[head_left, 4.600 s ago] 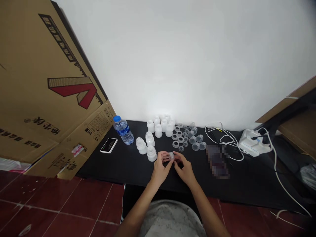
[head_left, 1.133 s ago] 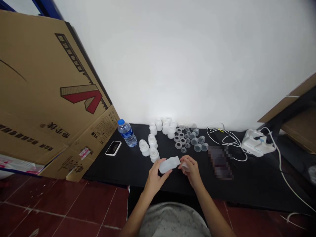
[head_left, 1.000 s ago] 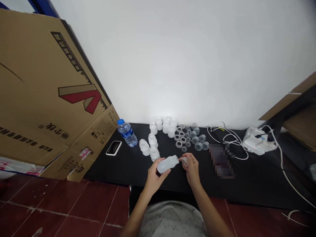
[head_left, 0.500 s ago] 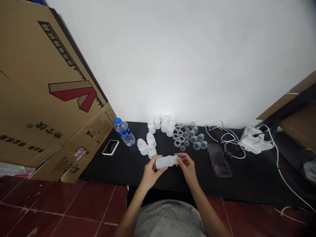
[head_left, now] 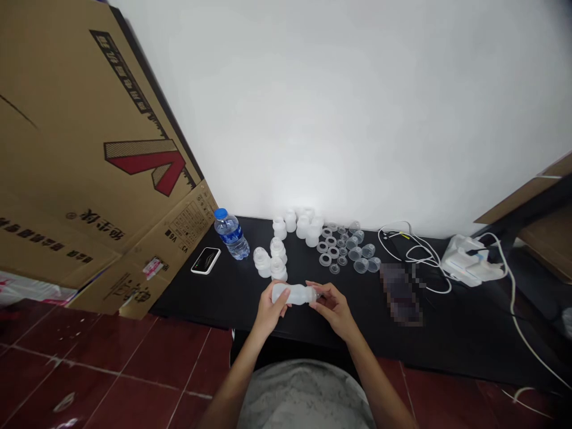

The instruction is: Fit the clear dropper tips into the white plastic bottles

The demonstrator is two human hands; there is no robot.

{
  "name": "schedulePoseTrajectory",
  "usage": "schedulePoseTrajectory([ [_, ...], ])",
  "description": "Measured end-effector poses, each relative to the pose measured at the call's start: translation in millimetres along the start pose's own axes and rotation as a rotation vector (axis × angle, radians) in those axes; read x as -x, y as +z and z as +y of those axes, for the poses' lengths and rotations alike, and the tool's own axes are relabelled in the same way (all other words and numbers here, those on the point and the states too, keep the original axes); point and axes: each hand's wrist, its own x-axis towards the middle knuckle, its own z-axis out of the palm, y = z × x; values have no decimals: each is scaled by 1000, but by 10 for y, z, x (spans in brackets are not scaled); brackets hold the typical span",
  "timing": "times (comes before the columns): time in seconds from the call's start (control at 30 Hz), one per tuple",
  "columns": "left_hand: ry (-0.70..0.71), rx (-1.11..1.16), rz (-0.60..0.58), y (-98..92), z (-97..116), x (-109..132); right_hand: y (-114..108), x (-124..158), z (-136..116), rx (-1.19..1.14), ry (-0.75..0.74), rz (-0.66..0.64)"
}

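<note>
On the bench [head_left: 223,298], bottles [head_left: 277,250] stand grouped just beyond the left hand [head_left: 269,308], seemingly for easy reach. That hand wraps the held bottle's [head_left: 295,295] body, likely to steady it, while the right hand [head_left: 336,308] pinches the top [head_left: 312,294]; lying nearly level between the hands, the held bottle looks smooth and milky-white, its top clearer.

Frosted white bottle [head_left: 295,295], sideways, top rightward
</note>
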Motion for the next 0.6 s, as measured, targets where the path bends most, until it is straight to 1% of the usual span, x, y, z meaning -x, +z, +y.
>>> schedulePoseTrajectory([
  [0.23,13,-23,-6,14,60,19,-1,10,21,58,-10,20],
  [0.37,-23,-11,5,21,77,44,-10,35,44,104,-51,9],
  [0.5,-40,-8,29,21,67,66,8,48,23,171,-82,25],
  [0.6,-22,-25,28,11,41,71,32,40,13,182,-50,51],
])
